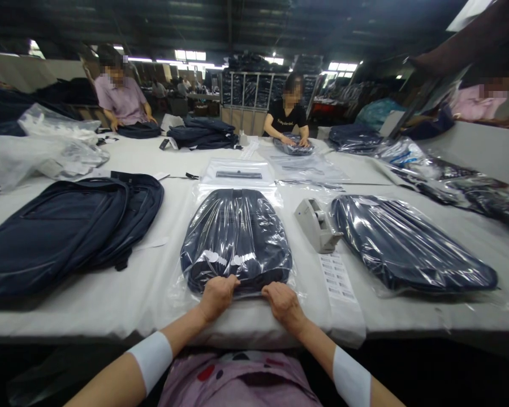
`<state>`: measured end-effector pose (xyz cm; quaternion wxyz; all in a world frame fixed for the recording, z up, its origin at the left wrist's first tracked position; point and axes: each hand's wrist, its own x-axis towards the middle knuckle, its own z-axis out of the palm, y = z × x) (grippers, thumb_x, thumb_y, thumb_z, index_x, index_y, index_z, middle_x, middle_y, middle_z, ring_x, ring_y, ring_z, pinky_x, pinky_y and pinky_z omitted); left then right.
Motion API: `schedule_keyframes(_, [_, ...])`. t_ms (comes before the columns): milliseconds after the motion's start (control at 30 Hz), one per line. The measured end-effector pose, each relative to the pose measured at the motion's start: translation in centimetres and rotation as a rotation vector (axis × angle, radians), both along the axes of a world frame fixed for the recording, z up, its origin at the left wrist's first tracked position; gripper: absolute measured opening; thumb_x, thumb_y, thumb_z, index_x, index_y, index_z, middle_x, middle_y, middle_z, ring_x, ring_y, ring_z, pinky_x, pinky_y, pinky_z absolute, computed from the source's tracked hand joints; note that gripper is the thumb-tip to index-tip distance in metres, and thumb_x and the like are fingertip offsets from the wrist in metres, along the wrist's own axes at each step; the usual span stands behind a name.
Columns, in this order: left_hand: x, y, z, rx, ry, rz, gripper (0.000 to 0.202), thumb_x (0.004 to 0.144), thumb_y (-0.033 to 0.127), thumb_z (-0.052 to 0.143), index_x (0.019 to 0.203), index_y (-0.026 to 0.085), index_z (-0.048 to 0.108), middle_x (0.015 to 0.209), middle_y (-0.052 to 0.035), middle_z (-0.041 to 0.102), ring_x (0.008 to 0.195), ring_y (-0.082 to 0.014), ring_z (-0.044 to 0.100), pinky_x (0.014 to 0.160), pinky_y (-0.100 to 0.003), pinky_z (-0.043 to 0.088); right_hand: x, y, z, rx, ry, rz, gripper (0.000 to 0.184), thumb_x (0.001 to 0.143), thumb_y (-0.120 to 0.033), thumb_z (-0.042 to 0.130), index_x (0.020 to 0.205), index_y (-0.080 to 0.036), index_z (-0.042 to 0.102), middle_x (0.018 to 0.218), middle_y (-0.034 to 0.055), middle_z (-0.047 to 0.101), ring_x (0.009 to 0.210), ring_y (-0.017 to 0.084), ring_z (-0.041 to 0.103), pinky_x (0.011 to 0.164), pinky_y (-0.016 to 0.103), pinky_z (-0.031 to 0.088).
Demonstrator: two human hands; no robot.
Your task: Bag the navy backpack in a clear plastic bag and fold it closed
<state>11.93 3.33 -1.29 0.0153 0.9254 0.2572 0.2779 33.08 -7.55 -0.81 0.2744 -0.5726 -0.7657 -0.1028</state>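
In front of me a dark navy backpack (254,243) lies flat inside a clear plastic bag (280,226), its lower end towards me. My left hand (219,295) is closed on the near edge of the plastic, left of the middle. Level with it, my right hand (283,302) pinches the same edge a little to the right. White paper tags (220,258) show through the film above my fingers. To the right stands a grey tape dispenser (318,225), with a sheet of printed labels (336,277) below it.
Unwrapped navy backpacks (55,226) are piled at the left. Another bagged backpack (411,243) lies at the right. Flat plastic bags (235,167) lie beyond mine. Two co-workers handle bags across the white table (123,316); a third person is at far right.
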Motion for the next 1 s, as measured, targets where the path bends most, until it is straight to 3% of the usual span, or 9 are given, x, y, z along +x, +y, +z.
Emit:
schedule_keyframes(100, [-0.3,-0.2,0.6,-0.045,-0.004,-0.02,0.029,0.097,0.026,0.037,0.076,0.018,0.055,0.06,0.0004,0.054,0.056,-0.0146,0.051,0.055,-0.027,0.036,-0.1,0.2,0.0,0.001,0.009,-0.032,0.024,0.095,-0.016,0.04,0.08,-0.016,0.057,0.068,0.0013,0.056,0.063,0.014,0.051,0.063,0.028,0.037])
schedule_keyframes(167, [-0.7,-0.5,1.3,-0.088,0.005,-0.062,0.022,0.093,0.038,0.047,0.087,0.018,0.055,0.073,-0.001,0.059,0.066,-0.0153,0.055,0.062,-0.027,0.041,-0.2,0.3,0.1,0.0,0.017,-0.048,0.024,0.096,-0.016,0.039,0.079,-0.016,0.057,0.068,0.0013,0.056,0.064,0.013,0.051,0.063,0.028,0.037])
schedule_keyframes(267, [-1.1,-1.0,2.2,-0.062,0.089,-0.116,0.049,0.077,0.058,0.063,0.103,0.017,0.053,0.093,-0.0059,0.059,0.081,-0.0207,0.055,0.069,-0.032,0.043,-0.3,0.2,0.3,-0.008,0.019,-0.059,0.023,0.095,-0.016,0.04,0.08,-0.016,0.057,0.069,0.0014,0.056,0.065,0.014,0.051,0.064,0.028,0.037])
schedule_keyframes(400, [-1.0,-0.7,1.8,0.137,0.185,-0.166,0.012,0.091,0.028,0.053,0.082,0.02,0.055,0.078,-0.0025,0.055,0.072,-0.0191,0.049,0.065,-0.033,0.036,-0.4,-0.6,0.8,-0.032,-0.004,-0.033,0.023,0.095,-0.017,0.04,0.08,-0.017,0.057,0.069,0.0017,0.056,0.066,0.015,0.049,0.064,0.028,0.036])
schedule_keyframes(533, [-0.7,0.3,1.7,0.225,0.163,-0.259,0.017,0.093,0.017,0.046,0.078,0.02,0.054,0.071,-0.001,0.053,0.065,-0.0168,0.044,0.062,-0.032,0.033,-0.5,-0.8,1.4,-0.046,-0.065,0.041,0.02,0.092,-0.034,0.052,0.095,-0.016,0.059,0.079,0.0043,0.06,0.075,0.018,0.051,0.068,0.032,0.038])
schedule_keyframes(667, [0.3,1.9,3.6,0.283,0.118,-0.268,0.022,0.095,0.016,0.04,0.078,0.02,0.054,0.068,-0.0005,0.051,0.063,-0.0159,0.043,0.06,-0.032,0.031,-0.2,0.7,3.3,0.065,-0.07,-0.041,0.015,0.092,-0.019,0.049,0.085,-0.019,0.062,0.067,0.0005,0.052,0.066,0.016,0.047,0.063,0.03,0.037])
schedule_keyframes(767, [0.9,2.4,4.8,0.296,0.084,-0.261,0.022,0.095,0.016,0.038,0.082,0.02,0.055,0.069,-0.0009,0.052,0.065,-0.0161,0.045,0.06,-0.032,0.031,0.4,1.5,5.0,0.138,-0.08,-0.019,0.02,0.092,-0.012,0.046,0.081,-0.019,0.062,0.075,0.0032,0.056,0.072,0.016,0.05,0.068,0.029,0.04])
schedule_keyframes(900, [0.6,1.1,3.3,0.296,0.038,-0.306,0.03,0.096,0.017,0.035,0.07,0.02,0.05,0.059,0.0012,0.048,0.056,-0.0147,0.042,0.056,-0.03,0.031,0.9,0.4,3.9,-0.001,-0.165,0.194,0.02,0.092,-0.011,0.046,0.081,-0.017,0.06,0.075,0.003,0.059,0.074,0.015,0.053,0.067,0.027,0.043])
schedule_keyframes(1000, [0.3,0.2,1.1,0.26,0.004,-0.263,0.031,0.096,0.017,0.035,0.069,0.019,0.051,0.057,0.0011,0.048,0.054,-0.0152,0.042,0.055,-0.03,0.032,0.9,-0.6,1.7,-0.095,-0.049,0.133,0.022,0.092,-0.01,0.043,0.081,-0.018,0.06,0.072,0.002,0.06,0.069,0.014,0.055,0.066,0.027,0.043])
